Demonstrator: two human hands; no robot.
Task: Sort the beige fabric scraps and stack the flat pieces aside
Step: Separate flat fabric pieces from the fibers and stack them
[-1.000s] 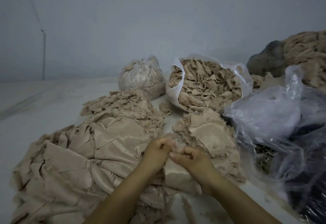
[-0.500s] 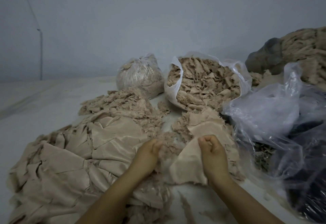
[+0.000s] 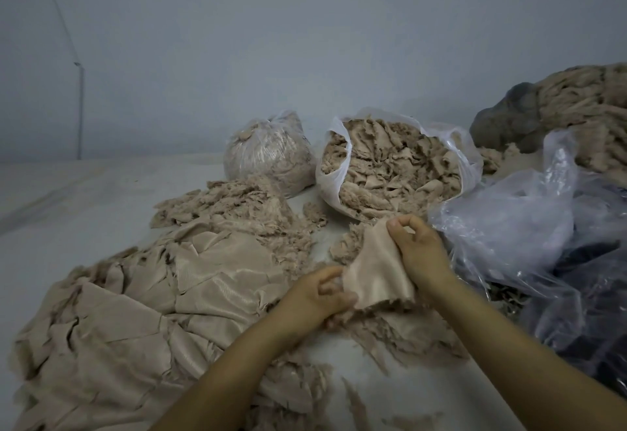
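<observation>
Well to the left of the left hand [image 3: 314, 298] lies the stack of flat pieces [image 3: 135, 312], spread wide on the pale tabletop [image 3: 68, 200], likely kept on that side so sorted cloth stays apart from the unsorted heap. Just beyond that hand sits a loose mound of frayed scraps [image 3: 244, 206], and further back a tied bag [image 3: 268, 152] and an open bag of scraps [image 3: 390, 169].

The left hand has its fingers curled, pinching the lower left edge of a beige piece [image 3: 376, 271]. The right hand [image 3: 417, 250] pinches the upper corner of the same piece between thumb and fingertips, so the cloth hangs stretched between the two hands, raised off the small pile below them. Held that way, it can probably be judged for flatness and shaken free of fluff. To the right of the right hand a clear plastic sheet [image 3: 509, 227] bunches over dark material.

Half a second ago the right hand gripped the piece lower down and the left hand was apart from it; now the piece is lifted higher and both hands hold it.
</observation>
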